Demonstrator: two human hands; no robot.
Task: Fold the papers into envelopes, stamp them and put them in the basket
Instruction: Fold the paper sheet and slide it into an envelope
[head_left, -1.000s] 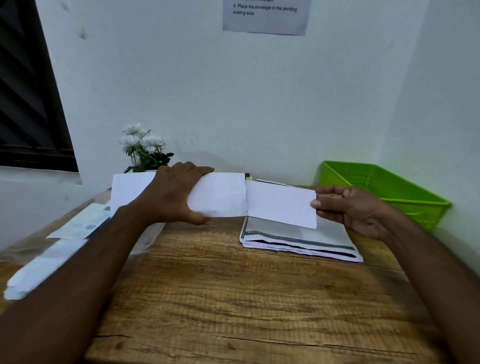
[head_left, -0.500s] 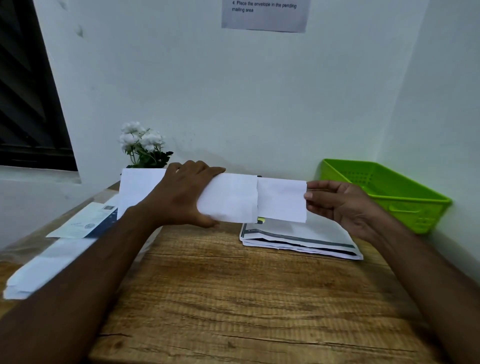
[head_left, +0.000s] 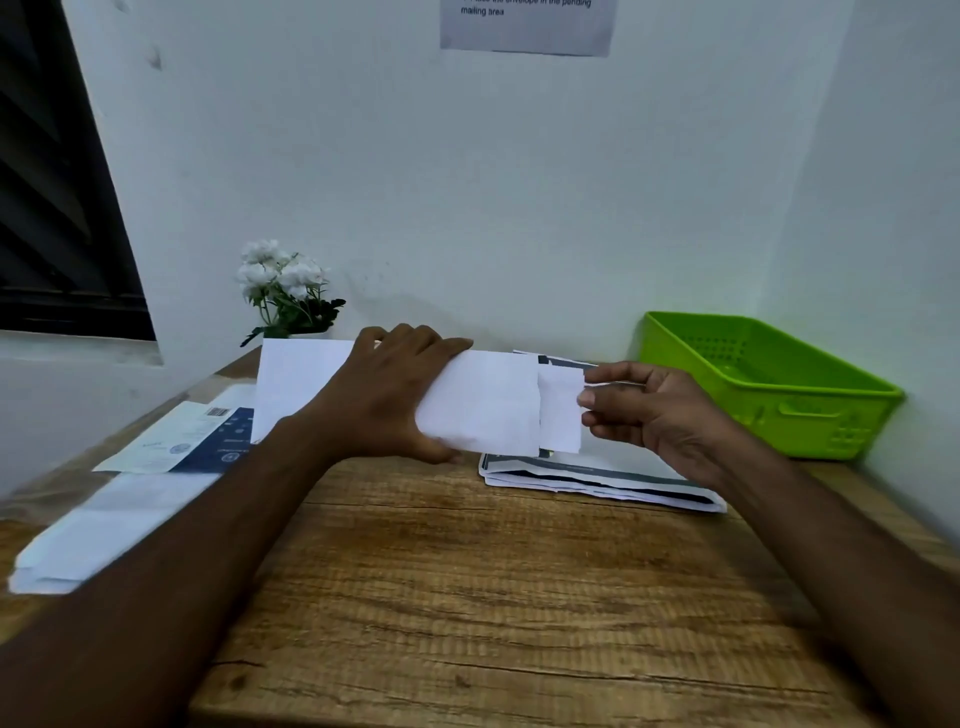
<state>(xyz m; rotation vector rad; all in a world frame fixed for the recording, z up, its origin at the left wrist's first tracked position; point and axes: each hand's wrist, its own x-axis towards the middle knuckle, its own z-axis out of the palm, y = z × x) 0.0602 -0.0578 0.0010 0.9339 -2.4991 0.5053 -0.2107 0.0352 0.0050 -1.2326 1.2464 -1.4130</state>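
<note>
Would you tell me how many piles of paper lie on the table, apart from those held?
3: a white pile at the near left, blue-printed sheets just behind it, and a printed stack beside the green basket. The left arm may hide more.

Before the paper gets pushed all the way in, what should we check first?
1. Left hand grips the envelope firmly: ok.
2. Right hand holds the end of the folded paper: ok.
3. Paper lined up with the envelope's open end: ok.
4. Paper fully inside: not ok, one end sticks out.
5. Green basket has room: ok.
6. Stamp ready: cannot tell, none shows.
</note>
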